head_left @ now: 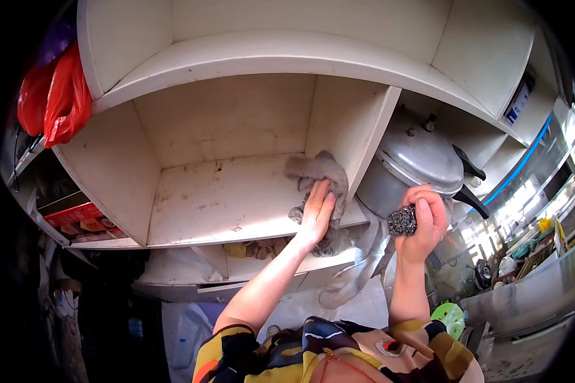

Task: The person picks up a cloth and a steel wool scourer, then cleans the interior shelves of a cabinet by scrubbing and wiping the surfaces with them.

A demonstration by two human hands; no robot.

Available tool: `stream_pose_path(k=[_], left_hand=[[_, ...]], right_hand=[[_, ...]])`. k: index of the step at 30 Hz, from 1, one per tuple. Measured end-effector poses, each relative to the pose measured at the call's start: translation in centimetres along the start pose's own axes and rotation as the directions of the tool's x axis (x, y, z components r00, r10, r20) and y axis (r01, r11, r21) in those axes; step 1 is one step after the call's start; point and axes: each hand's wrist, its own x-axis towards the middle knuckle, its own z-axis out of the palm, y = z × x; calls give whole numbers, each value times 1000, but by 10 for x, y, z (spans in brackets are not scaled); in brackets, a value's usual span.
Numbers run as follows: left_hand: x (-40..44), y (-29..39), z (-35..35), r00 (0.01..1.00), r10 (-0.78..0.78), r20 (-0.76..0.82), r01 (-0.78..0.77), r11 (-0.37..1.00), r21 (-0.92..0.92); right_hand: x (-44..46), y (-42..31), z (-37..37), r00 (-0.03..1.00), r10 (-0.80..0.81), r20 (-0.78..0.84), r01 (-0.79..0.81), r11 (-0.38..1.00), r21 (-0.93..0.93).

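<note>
My left hand (317, 214) presses a crumpled grey cloth (329, 172) onto the right end of a white shelf board (198, 198), beside the upright divider. Part of the cloth hangs over the board's front edge. Brown stains and specks mark the board and the lower back panel. My right hand (426, 220) is closed around a dark, curly metal scourer (402, 221), held up in front of a large pressure cooker (415, 153) in the compartment to the right.
Red plastic bags (61, 96) hang at the upper left, above a red box (86, 220). Lower shelves hold cloths or bags (259, 247). A green item (450, 319) sits low right. Assorted objects lie on a surface at the far right.
</note>
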Motion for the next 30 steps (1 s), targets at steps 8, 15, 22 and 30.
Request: stream_pose_path(k=[8,15,22,30], left_hand=[[83,59,6,961,275,-33,-277,952,-132],[170,40,8,835,497,-236,-483,867,118],[237,-15,-35,905,425,13,-258,525,811],[237,-28,-166,926,326,-189,-37,577,816]], right_hand=[[34,-1,43,974,-208,92,219,967,-127],[60,2,67,900,-396,183,426,889,-170],[75,13,83,809,-528,259,584,773,-247],[80,21,88,721,-612,323,691,604,-398]])
